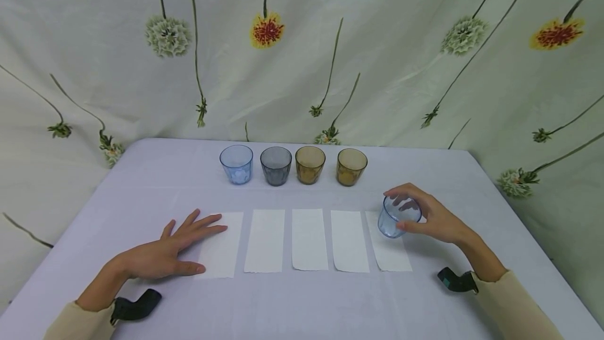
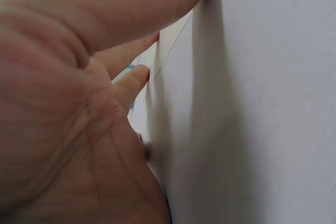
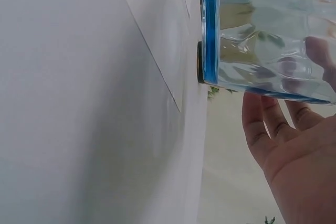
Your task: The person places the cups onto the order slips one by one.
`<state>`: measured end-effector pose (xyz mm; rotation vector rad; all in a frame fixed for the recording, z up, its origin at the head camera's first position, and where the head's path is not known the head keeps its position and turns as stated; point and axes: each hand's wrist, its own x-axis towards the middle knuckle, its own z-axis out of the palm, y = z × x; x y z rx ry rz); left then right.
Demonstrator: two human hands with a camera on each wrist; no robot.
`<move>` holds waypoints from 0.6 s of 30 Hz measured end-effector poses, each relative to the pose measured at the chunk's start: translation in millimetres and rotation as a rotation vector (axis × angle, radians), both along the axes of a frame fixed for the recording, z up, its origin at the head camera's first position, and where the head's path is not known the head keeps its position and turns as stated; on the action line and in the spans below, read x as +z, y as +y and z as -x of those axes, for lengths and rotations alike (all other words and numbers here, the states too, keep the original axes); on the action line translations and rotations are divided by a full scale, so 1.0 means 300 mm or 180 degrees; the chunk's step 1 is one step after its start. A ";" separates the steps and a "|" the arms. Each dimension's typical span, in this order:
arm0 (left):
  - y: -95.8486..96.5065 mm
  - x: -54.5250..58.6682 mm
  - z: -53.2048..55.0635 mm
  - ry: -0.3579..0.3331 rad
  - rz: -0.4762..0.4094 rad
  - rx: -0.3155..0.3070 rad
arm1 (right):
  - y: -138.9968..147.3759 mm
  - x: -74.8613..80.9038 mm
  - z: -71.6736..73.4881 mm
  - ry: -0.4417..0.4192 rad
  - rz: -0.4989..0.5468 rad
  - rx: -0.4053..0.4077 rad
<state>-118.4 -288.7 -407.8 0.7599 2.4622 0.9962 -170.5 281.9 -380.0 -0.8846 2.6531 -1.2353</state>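
Observation:
My right hand point(image 1: 436, 219) grips a light blue glass point(image 1: 395, 227), thumb on the near side and fingers round the far side. The glass is over the upper part of the rightmost white paper point(image 1: 396, 257). In the right wrist view its thick blue base point(image 3: 210, 35) faces the tabletop, close over it. My left hand point(image 1: 170, 251) lies with fingers spread on the table, its fingertips over the leftmost paper point(image 1: 220, 248). Seen from the left wrist, the thumb point(image 2: 142, 1) touches the white surface and the palm holds nothing.
Along the back stand another blue glass point(image 1: 237, 166), a grey glass point(image 1: 276, 167) and two amber glasses, one on the left point(image 1: 310, 166) and one on the right point(image 1: 351, 168). Several papers lie in a row on the white tablecloth point(image 1: 302, 308). A flowered curtain point(image 1: 377, 67) hangs behind.

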 end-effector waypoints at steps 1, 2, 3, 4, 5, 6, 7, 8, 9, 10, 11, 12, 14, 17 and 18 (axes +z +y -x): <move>0.000 -0.001 0.000 0.0003 -0.0005 -0.0002 | 0.001 -0.001 0.000 -0.0010 -0.0003 0.0010; 0.000 -0.001 -0.001 0.0009 -0.0008 -0.0003 | 0.001 -0.001 0.000 -0.0031 0.0001 0.0029; -0.001 -0.002 -0.001 0.0013 -0.0012 -0.0003 | 0.001 -0.002 0.000 -0.0050 0.0004 0.0053; -0.001 -0.002 0.000 0.0022 -0.0017 -0.0006 | 0.001 -0.002 0.000 -0.0076 0.0008 0.0067; -0.001 -0.003 0.000 0.0026 -0.0023 -0.0009 | 0.002 -0.003 0.000 -0.0097 0.0003 0.0081; -0.001 -0.004 0.000 0.0031 -0.0025 -0.0010 | 0.002 -0.004 0.000 -0.0107 -0.0002 0.0101; -0.001 -0.004 0.001 0.0035 -0.0024 -0.0015 | 0.003 -0.005 0.000 -0.0126 -0.0008 0.0115; -0.002 -0.005 0.001 0.0032 -0.0027 -0.0017 | 0.003 -0.005 -0.001 -0.0147 -0.0010 0.0126; -0.002 -0.006 0.002 0.0030 -0.0028 -0.0021 | 0.003 -0.006 -0.001 -0.0159 -0.0019 0.0132; -0.002 -0.006 0.002 0.0029 -0.0028 -0.0023 | 0.003 -0.007 0.000 -0.0177 -0.0026 0.0132; -0.002 -0.006 0.003 0.0027 -0.0028 -0.0023 | 0.005 -0.008 0.000 -0.0187 -0.0032 0.0134; -0.002 -0.005 0.003 0.0027 -0.0029 -0.0025 | 0.005 -0.009 0.001 -0.0196 -0.0033 0.0140; -0.002 -0.004 0.003 0.0014 -0.0032 -0.0025 | 0.006 -0.011 0.003 -0.0201 -0.0039 0.0150; -0.001 -0.003 0.002 -0.0013 -0.0024 -0.0012 | 0.008 -0.015 0.006 -0.0167 -0.0039 0.0211; 0.000 -0.003 0.002 -0.0018 -0.0020 -0.0008 | 0.009 -0.016 0.007 -0.0154 -0.0041 0.0235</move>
